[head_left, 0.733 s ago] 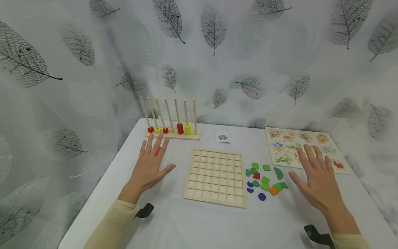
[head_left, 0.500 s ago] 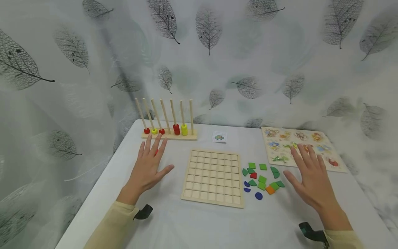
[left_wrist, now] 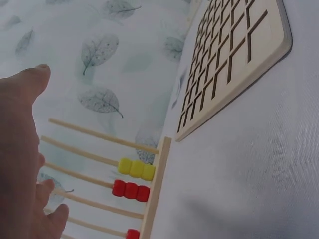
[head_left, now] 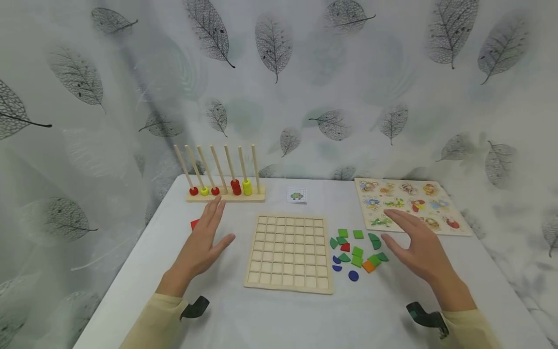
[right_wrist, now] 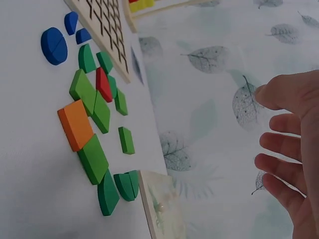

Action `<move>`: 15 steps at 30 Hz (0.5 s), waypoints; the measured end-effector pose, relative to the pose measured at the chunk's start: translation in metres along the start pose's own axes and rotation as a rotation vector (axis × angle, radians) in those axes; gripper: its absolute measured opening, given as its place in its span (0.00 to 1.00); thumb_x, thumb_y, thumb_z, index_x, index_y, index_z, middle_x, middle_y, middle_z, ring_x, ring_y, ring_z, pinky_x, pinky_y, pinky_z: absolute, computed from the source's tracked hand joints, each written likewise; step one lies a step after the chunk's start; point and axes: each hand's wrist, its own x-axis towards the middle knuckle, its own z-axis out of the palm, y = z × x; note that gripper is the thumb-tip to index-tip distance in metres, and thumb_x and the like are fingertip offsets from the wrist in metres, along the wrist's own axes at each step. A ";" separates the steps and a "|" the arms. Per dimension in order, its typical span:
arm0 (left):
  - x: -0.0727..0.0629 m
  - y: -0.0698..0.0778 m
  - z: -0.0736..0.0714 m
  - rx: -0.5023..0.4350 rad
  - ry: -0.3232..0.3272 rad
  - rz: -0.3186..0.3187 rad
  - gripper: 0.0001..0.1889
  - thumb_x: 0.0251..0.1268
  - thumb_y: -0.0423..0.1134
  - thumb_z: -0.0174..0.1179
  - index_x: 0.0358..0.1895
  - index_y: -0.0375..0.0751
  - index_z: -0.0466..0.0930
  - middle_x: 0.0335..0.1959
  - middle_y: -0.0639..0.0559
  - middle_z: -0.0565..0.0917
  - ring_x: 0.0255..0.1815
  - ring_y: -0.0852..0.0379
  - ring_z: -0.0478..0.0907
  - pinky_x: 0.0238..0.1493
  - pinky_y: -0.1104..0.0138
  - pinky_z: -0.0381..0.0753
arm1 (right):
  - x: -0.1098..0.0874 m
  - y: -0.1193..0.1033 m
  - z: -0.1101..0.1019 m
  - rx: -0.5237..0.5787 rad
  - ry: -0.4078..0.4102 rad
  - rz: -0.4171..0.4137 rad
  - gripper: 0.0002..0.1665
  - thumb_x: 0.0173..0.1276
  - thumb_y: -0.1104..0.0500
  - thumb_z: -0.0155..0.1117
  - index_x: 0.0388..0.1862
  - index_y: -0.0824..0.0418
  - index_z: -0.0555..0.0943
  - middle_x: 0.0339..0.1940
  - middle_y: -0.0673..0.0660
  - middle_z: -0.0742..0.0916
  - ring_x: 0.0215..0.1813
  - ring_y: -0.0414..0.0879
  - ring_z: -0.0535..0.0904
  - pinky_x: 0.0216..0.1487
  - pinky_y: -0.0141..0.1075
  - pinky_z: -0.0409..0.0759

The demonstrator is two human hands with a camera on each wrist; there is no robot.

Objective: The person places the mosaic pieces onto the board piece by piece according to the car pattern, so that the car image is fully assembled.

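Observation:
My left hand [head_left: 195,250] hovers left of a wooden grid board [head_left: 288,253], fingers extended and thumb spread, holding nothing. Just past its fingertips stands a wooden peg abacus [head_left: 226,195] with red and yellow beads. A red piece [head_left: 194,224] shows beside those fingers. On the other side, my right hand [head_left: 420,249] is raised with relaxed fingers and no object in it. Between it and the board lie loose flat pieces: green squares [head_left: 357,252], dark green quarter-rounds [head_left: 344,257], an orange square [head_left: 368,266], a red piece [head_left: 345,247] and a blue circle [head_left: 353,276] of two halves.
A small card [head_left: 297,195] with a green picture lies behind the board. At the back right is a wooden knob puzzle [head_left: 411,206] with animal pictures. A leaf-patterned curtain [head_left: 279,97] hangs behind the white table [head_left: 261,320].
The head view has shifted, so the table things appear further left. Both hands have turned more edge-on, palms inward, and the right hand has drawn a little nearer the loose pieces.

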 end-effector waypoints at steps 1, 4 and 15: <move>0.000 0.001 0.001 -0.022 -0.001 -0.006 0.48 0.78 0.53 0.63 0.91 0.45 0.46 0.91 0.45 0.48 0.90 0.41 0.45 0.80 0.34 0.59 | 0.002 0.000 0.001 0.002 0.004 -0.012 0.41 0.64 0.58 0.82 0.76 0.58 0.80 0.71 0.66 0.83 0.72 0.67 0.75 0.66 0.74 0.73; 0.001 0.002 0.005 -0.090 -0.014 -0.024 0.48 0.78 0.51 0.64 0.91 0.48 0.46 0.91 0.47 0.48 0.89 0.43 0.48 0.78 0.35 0.63 | 0.007 -0.001 0.002 0.004 0.015 -0.041 0.39 0.61 0.60 0.84 0.73 0.59 0.82 0.69 0.65 0.85 0.70 0.66 0.78 0.63 0.74 0.75; -0.002 0.000 0.020 -0.249 -0.077 -0.084 0.47 0.77 0.47 0.69 0.90 0.49 0.52 0.90 0.52 0.54 0.89 0.48 0.51 0.81 0.40 0.61 | 0.020 -0.004 0.025 0.096 -0.050 -0.097 0.33 0.64 0.64 0.83 0.69 0.61 0.85 0.65 0.62 0.87 0.68 0.64 0.81 0.64 0.67 0.80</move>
